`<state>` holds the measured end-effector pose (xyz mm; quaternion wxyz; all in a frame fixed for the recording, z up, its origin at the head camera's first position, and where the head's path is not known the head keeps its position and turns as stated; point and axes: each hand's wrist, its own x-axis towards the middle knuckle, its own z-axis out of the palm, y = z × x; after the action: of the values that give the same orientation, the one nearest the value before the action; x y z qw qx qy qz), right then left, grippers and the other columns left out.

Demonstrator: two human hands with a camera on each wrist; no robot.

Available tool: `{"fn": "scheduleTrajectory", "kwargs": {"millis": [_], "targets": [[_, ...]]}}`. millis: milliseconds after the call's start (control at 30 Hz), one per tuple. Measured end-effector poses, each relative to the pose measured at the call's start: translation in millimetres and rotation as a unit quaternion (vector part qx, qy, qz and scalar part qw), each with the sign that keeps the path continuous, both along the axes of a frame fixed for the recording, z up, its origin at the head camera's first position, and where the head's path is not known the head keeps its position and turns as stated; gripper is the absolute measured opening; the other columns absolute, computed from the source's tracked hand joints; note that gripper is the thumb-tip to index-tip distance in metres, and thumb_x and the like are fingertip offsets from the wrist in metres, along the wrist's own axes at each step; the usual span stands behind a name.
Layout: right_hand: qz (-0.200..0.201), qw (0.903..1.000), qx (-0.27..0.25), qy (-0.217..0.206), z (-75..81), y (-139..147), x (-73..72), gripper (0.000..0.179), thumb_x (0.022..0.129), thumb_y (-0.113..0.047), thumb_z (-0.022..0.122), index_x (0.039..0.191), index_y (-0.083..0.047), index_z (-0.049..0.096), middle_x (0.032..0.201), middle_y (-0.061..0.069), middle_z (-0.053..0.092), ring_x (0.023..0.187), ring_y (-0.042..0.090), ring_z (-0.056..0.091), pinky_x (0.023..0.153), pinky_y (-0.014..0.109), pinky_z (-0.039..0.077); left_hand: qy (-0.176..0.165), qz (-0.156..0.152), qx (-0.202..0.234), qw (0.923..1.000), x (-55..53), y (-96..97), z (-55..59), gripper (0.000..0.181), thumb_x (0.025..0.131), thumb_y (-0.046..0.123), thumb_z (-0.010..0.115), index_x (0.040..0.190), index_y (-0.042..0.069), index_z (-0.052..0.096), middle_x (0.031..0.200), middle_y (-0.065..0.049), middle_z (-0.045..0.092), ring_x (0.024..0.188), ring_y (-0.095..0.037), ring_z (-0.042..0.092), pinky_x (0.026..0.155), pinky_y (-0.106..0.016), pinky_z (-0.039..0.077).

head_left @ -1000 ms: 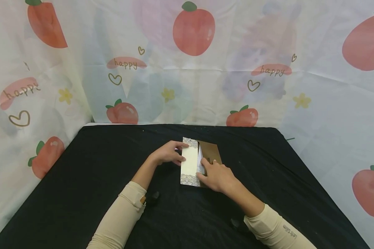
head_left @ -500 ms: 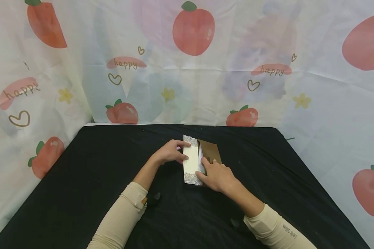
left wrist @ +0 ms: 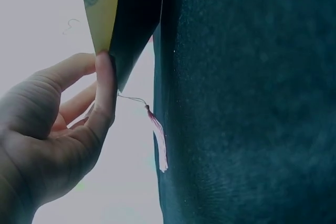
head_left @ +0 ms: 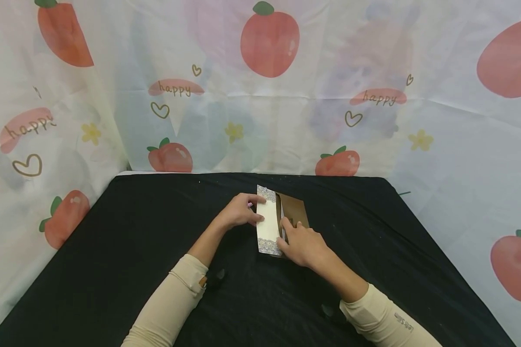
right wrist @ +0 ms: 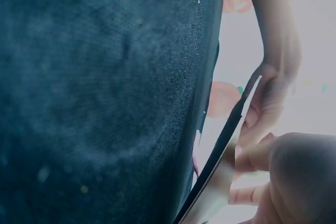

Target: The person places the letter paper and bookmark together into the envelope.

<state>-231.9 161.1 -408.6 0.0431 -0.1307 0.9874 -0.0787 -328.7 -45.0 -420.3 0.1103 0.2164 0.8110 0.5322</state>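
Observation:
A folded paper card (head_left: 267, 219) with a cream front, silver lace print at both ends and a brown inner panel (head_left: 293, 209) stands partly unfolded above the black cloth. My left hand (head_left: 239, 211) pinches the cream front's left edge, thumb on the face. In the left wrist view, the left hand (left wrist: 58, 124) grips the edge, and a pink tassel (left wrist: 156, 135) dangles by a thin string from the card's corner. My right hand (head_left: 305, 245) rests on the inner side, its fingertips against a narrow white sheet and the brown panel. In the right wrist view, fingers (right wrist: 254, 160) touch the panel.
Black cloth (head_left: 165, 207) covers the table, with a printed fabric backdrop (head_left: 286, 120) of fruit and lettering around it. A small dark object (head_left: 328, 311) lies near the right sleeve, and another (head_left: 219, 274) beside the left wrist.
My left hand has shifted slightly right and away from me, bringing the cream front with it. Less of the white sheet shows. The right hand has hardly moved.

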Motion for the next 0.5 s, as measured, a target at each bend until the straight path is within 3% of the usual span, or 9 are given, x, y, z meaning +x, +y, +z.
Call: {"fn": "scheduleTrajectory", "kwargs": {"millis": [133,300,367,500], "targets": [[0.013,0.9999,0.0,0.009,-0.1,0,0.4,0.021,0.107,-0.024,0.048,0.123,-0.01,0.049,0.1,0.023,0.06,0.076,0.036,0.063,0.06,0.051,0.052,0.042,0.014,-0.056,0.9974,2.1,5.0,2.1,0.051,0.083,-0.008,0.082,0.132,-0.007,0.066,0.107,-0.019,0.06,0.068,-0.024,0.071,0.061,-0.03,0.061],[0.014,0.9998,0.0,0.017,-0.4,1,0.1,0.021,0.105,-0.022,0.048,0.122,-0.01,0.05,0.096,0.022,0.059,0.074,0.035,0.062,0.058,0.05,0.052,0.117,0.016,-0.136,0.9837,5.9,11.3,6.7,0.051,0.082,-0.003,0.086,0.13,-0.005,0.067,0.11,-0.019,0.057,0.065,-0.019,0.065,0.057,-0.025,0.058],[0.014,0.9997,-0.001,0.019,-0.6,1,-0.2,0.024,0.103,-0.022,0.049,0.124,-0.01,0.05,0.095,0.021,0.059,0.073,0.034,0.061,0.057,0.05,0.051,0.119,0.01,-0.136,0.9836,6.9,13.4,7.5,0.05,0.083,-0.002,0.085,0.13,-0.004,0.068,0.109,-0.018,0.059,0.064,-0.018,0.067,0.057,-0.025,0.057],[0.018,0.9997,-0.003,0.019,-1.4,1,-0.7,0.028,0.102,-0.022,0.049,0.126,-0.01,0.051,0.092,0.017,0.058,0.069,0.03,0.058,0.055,0.046,0.049,0.076,-0.002,-0.102,0.9919,8.1,15.3,7.1,0.048,0.083,-0.003,0.086,0.127,-0.003,0.068,0.108,-0.017,0.062,0.065,-0.019,0.071,0.06,-0.028,0.059]]}}
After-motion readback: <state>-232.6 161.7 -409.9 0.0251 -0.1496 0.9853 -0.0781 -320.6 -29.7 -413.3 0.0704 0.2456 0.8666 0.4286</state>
